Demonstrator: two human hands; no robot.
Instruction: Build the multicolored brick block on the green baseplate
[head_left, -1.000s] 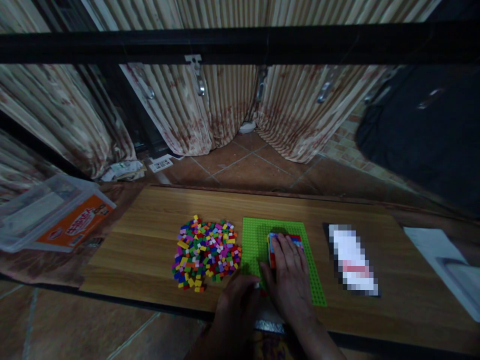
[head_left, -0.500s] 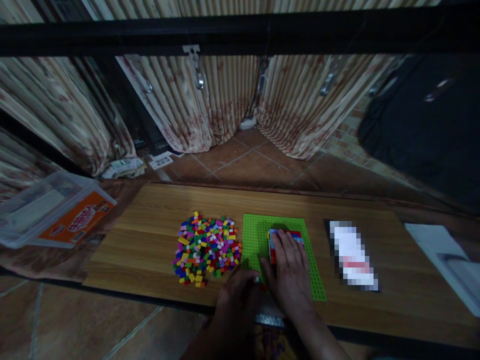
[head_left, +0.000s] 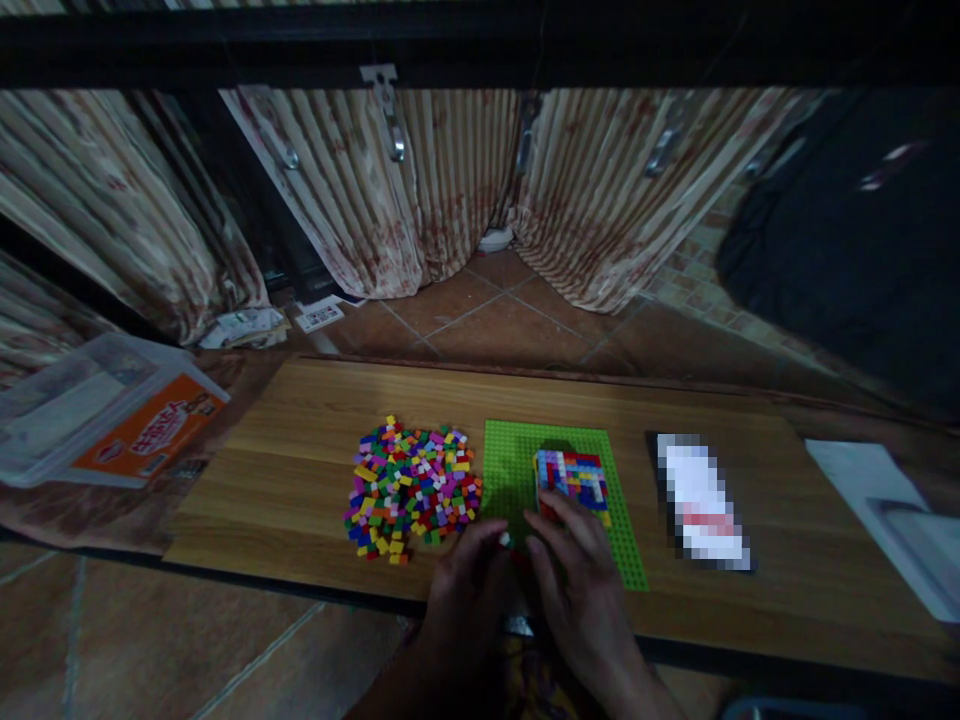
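A block built of many colored toy bricks (head_left: 577,472) stands on the right part of a green studded baseplate (head_left: 510,440). My left hand (head_left: 466,585) is at the plate's near left corner, thumb and forefinger pinched on a small white brick (head_left: 505,540). Over the near side of the built block, my right hand (head_left: 589,575) has its fingers apart and bent, the fingertips by the block's near left edge. Whether they touch it I cannot tell. The hand covers the block's near part. Left of the plate lies a pile of loose toy bricks (head_left: 420,480) in mixed colors.
The wooden table (head_left: 270,480) also bears a blurred-out flat item (head_left: 705,505) on the right. White sheets (head_left: 862,490) lie at the far right. A clear plastic box (head_left: 112,420) with an orange label stands to the left. Curtains (head_left: 435,200) hang beyond.
My right hand has drawn back from the top of the built block toward me, uncovering its colored top. My left hand stays pinched on the white brick. The view has tilted slightly down.
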